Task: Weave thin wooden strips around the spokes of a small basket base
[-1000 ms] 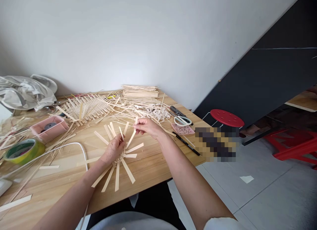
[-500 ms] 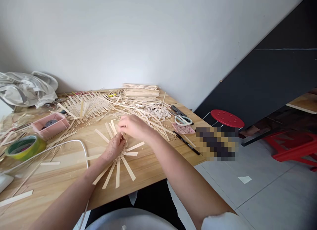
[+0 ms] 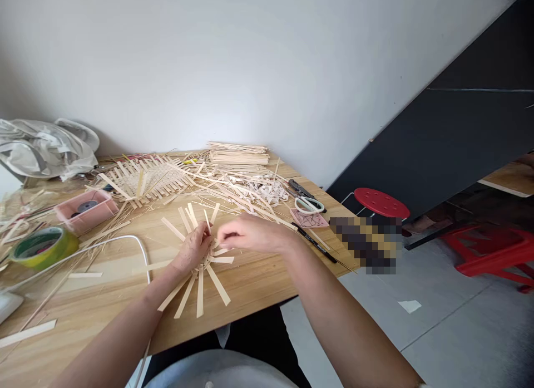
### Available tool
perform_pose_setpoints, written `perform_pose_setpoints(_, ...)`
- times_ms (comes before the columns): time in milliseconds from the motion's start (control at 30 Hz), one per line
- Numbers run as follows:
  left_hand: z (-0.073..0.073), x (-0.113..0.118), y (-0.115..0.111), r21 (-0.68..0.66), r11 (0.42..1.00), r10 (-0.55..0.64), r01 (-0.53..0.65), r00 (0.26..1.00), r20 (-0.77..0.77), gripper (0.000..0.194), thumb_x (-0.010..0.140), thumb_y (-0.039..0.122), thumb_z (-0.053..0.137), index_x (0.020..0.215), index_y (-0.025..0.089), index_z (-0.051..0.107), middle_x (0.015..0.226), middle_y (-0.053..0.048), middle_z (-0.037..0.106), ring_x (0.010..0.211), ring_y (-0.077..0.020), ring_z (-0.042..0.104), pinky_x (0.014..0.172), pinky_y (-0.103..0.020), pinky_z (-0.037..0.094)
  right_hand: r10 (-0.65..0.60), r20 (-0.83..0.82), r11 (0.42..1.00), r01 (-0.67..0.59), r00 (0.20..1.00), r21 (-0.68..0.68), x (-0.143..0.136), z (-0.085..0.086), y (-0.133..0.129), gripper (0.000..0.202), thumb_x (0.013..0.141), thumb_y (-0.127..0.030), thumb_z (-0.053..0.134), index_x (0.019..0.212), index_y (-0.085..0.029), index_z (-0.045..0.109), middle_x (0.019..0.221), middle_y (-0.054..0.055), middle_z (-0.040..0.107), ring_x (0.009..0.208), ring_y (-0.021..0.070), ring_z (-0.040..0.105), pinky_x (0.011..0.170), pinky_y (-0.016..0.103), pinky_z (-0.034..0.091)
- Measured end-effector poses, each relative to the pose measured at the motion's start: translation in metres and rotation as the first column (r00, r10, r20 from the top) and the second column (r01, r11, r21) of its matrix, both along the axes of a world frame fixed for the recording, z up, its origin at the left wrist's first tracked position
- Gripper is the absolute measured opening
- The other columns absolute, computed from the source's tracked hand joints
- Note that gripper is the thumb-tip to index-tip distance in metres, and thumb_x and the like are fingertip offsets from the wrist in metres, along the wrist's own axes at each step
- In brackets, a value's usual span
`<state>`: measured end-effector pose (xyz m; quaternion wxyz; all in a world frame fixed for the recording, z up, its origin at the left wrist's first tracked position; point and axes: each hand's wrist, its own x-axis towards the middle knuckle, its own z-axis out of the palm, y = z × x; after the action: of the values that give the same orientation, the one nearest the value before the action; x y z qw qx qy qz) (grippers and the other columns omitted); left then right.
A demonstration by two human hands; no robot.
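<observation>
A small round weaving (image 3: 206, 263) of pale, flat wood or bamboo strips lies on the table, its spokes fanning out on all sides. My left hand (image 3: 194, 249) is closed on its upper left part, thumb and fingers pressed together near the centre, which they partly cover. Just right of the centre is my right hand (image 3: 250, 233), fingers curled in a pinch above the right-hand spokes. A thin strip seems to run from the weaving to these fingertips, though most of it is hidden.
Behind lie a larger woven piece (image 3: 146, 176), bundled strips (image 3: 238, 155) and loose offcuts. On the left are a pink box (image 3: 87, 212), a tape roll (image 3: 44, 247) and a white cable (image 3: 117, 239). Scissors (image 3: 309, 205) and a black pen (image 3: 315, 243) lie right. Beyond is a red stool (image 3: 381, 202).
My right hand has moved right and slightly down, away from my left fingertips, uncovering the upper spokes. My left hand keeps its hold on the weaving.
</observation>
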<state>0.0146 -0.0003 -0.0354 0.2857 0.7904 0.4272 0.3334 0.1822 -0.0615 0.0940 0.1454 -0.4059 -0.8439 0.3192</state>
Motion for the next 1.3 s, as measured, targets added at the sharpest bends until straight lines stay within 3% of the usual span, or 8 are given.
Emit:
perform_pose_setpoints(233, 0.002, -0.003, 0.0, -0.01, 0.998, -0.064, 0.063, 0.996, -0.066, 0.02, 0.074, 0.019, 0.04, 0.093, 0.02, 0.045, 0.073, 0.001, 0.053, 0.063, -0.0125, 0.053, 0.063, -0.026, 0.041, -0.269, -0.395, 0.955, 0.189, 0.878, -0.231, 0.051, -0.036, -0.01, 0.017, 0.077, -0.028, 0.052, 0.084, -0.014, 0.06, 0.073, 0.002, 0.061, 0.068, 0.0098, 0.055, 0.061, 0.02, 0.04)
perform_pose_setpoints(400, 0.001, -0.004, 0.001, -0.006, 0.997, -0.071, 0.071, 0.995, -0.065, 0.024, 0.074, 0.02, 0.04, 0.098, 0.02, 0.044, 0.073, 0.001, 0.053, 0.062, -0.0123, 0.052, 0.062, -0.025, 0.04, -0.206, -0.513, 0.94, 0.021, 0.833, -0.342, 0.054, -0.049, -0.002, 0.02, 0.076, -0.033, 0.054, 0.08, -0.014, 0.06, 0.08, 0.005, 0.062, 0.069, 0.0098, 0.056, 0.054, 0.019, 0.039)
perform_pose_setpoints(567, 0.003, -0.004, 0.001, -0.014, 0.998, -0.06, 0.06, 0.997, -0.056, 0.024, 0.073, 0.02, 0.042, 0.097, 0.021, 0.046, 0.07, 0.002, 0.053, 0.06, -0.0118, 0.051, 0.06, -0.024, 0.039, -0.252, -0.677, 0.847, -0.182, 0.691, -0.5, 0.058, -0.075, -0.005, 0.046, 0.069, -0.058, 0.05, 0.076, -0.012, 0.059, 0.081, 0.007, 0.06, 0.069, 0.0123, 0.057, 0.053, 0.021, 0.04)
perform_pose_setpoints(733, 0.006, -0.003, -0.001, -0.024, 0.998, -0.058, 0.056, 0.996, -0.073, 0.026, 0.073, 0.02, 0.042, 0.099, 0.019, 0.045, 0.068, 0.002, 0.053, 0.057, -0.0117, 0.05, 0.058, -0.024, 0.039, -0.419, -0.488, 0.828, 0.102, 0.766, -0.552, 0.042, -0.091, -0.016, 0.026, 0.067, -0.037, 0.063, 0.069, -0.013, 0.054, 0.061, -0.002, 0.054, 0.054, 0.0072, 0.053, 0.049, 0.018, 0.035)
perform_pose_setpoints(933, 0.004, -0.003, 0.0, 0.013, 0.999, -0.045, 0.046, 0.996, -0.072, 0.025, 0.073, 0.02, 0.042, 0.097, 0.02, 0.046, 0.068, 0.002, 0.052, 0.059, -0.0123, 0.05, 0.058, -0.024, 0.039, -0.595, -0.377, 0.748, 0.317, 0.71, -0.583, 0.015, -0.096, -0.023, 0.019, 0.068, -0.02, 0.057, 0.081, -0.018, 0.043, 0.067, -0.003, 0.055, 0.053, 0.008, 0.055, 0.046, 0.017, 0.037)
perform_pose_setpoints(1033, 0.003, -0.003, 0.0, 0.026, 0.998, -0.057, 0.058, 0.996, -0.063, 0.025, 0.073, 0.019, 0.041, 0.097, 0.02, 0.046, 0.07, 0.002, 0.052, 0.059, -0.0119, 0.05, 0.059, -0.024, 0.039, -0.532, -0.256, 0.759, 0.32, 0.807, -0.568, 0.012, -0.094, -0.019, 0.017, 0.071, -0.018, 0.051, 0.088, -0.018, 0.05, 0.072, -0.001, 0.057, 0.053, 0.008, 0.056, 0.047, 0.018, 0.039)
perform_pose_setpoints(1167, 0.004, -0.002, -0.001, 0.021, 0.998, -0.057, 0.058, 0.997, -0.059, 0.024, 0.073, 0.019, 0.041, 0.096, 0.02, 0.046, 0.068, 0.002, 0.052, 0.058, -0.0121, 0.05, 0.059, -0.025, 0.04, -0.272, -0.015, 0.884, 0.244, 0.962, -0.399, 0.015, -0.076, -0.006, 0.018, 0.075, -0.02, 0.046, 0.08, -0.016, 0.063, 0.055, -0.003, 0.054, 0.048, 0.0068, 0.049, 0.05, 0.019, 0.036)
perform_pose_setpoints(1300, 0.006, -0.001, -0.002, -0.004, 0.999, -0.041, 0.04, 0.999, -0.033, 0.022, 0.071, 0.019, 0.043, 0.093, 0.02, 0.047, 0.065, 0.003, 0.051, 0.057, -0.0122, 0.05, 0.059, -0.025, 0.04, -0.271, 0.055, 0.914, 0.275, 0.961, -0.3, 0.017, -0.053, 0.006, 0.022, 0.071, -0.013, 0.048, 0.083, -0.017, 0.066, 0.06, -0.002, 0.059, 0.053, 0.0074, 0.048, 0.053, 0.019, 0.034)
